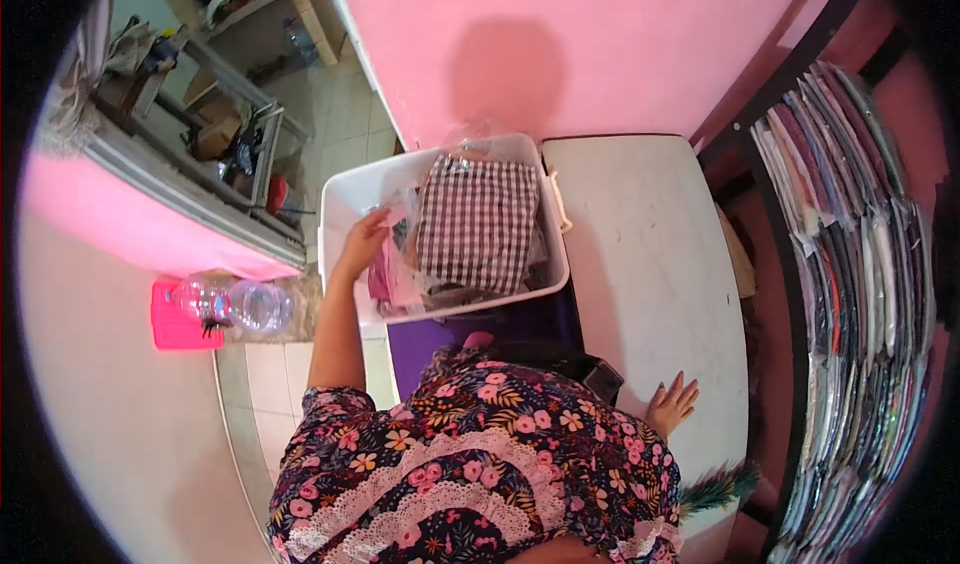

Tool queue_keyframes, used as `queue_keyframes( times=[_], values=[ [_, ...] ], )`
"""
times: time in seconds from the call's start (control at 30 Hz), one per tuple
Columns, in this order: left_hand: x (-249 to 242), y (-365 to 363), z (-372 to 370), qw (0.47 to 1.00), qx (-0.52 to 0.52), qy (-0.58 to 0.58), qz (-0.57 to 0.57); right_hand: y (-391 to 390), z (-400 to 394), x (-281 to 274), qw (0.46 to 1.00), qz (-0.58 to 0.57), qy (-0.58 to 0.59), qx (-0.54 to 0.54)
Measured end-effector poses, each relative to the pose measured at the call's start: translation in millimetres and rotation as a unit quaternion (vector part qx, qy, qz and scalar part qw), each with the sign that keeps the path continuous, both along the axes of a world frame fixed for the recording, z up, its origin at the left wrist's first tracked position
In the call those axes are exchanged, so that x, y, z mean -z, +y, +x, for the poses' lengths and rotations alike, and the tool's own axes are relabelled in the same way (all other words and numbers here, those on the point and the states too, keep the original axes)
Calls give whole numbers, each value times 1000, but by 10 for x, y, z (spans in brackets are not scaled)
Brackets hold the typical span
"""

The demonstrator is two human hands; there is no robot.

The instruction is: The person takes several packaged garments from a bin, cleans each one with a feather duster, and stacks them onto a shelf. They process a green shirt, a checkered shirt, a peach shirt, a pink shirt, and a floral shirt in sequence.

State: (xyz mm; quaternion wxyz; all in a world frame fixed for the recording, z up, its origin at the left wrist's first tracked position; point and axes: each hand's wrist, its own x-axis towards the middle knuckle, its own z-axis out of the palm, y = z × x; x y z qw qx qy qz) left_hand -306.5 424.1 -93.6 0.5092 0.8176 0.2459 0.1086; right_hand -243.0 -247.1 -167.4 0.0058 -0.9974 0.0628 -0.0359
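My left hand [367, 240] reaches into a white plastic bin [341, 190], its fingers closed at the edge of a clear plastic bag [400, 209]. Beside that hand lies a pink folded garment [380, 270] in clear wrapping. A black-and-white checkered folded garment [475, 226] sits on top of the pile in the bin, with other wrapped cloth partly hidden beneath it. My right hand [673, 406] rests on the white tabletop [660, 264] with its fingers spread and nothing in it.
A black rack [790, 294] on the right holds several stacked, plastic-wrapped garments [870, 264]. Purple material [425, 349] shows below the bin. Clear bottles [260, 306] stand by a pink basket [180, 319] at left. Green tinsel [722, 488] lies near the table's front.
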Motion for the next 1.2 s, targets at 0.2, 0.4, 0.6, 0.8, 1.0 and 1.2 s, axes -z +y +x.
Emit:
queue_keyframes(
  times=[0.2, 0.4, 0.6, 0.8, 1.0, 1.2],
  values=[
    [247, 71, 1360, 994, 15, -6, 106, 271, 88, 55, 987, 61, 47, 139],
    [526, 333, 1999, 952, 67, 143, 261, 444, -553, 45, 976, 60, -116, 173],
    [-4, 191, 1983, 987, 146, 63, -2, -117, -2022, -52, 809, -98, -136, 563],
    [-1185, -782, 1730, 978, 181, -19, -98, -438, -2621, 485, 760, 54, -95, 640],
    [-1973, -1658, 2135, 913, 233, -138, -306, -103, -2111, 368, 855, 45, -214, 471],
    [-1443, -2530, 2632, 794, 283, -174, -510, -44, -1783, 80, 866, 164, -151, 448]
  ],
)
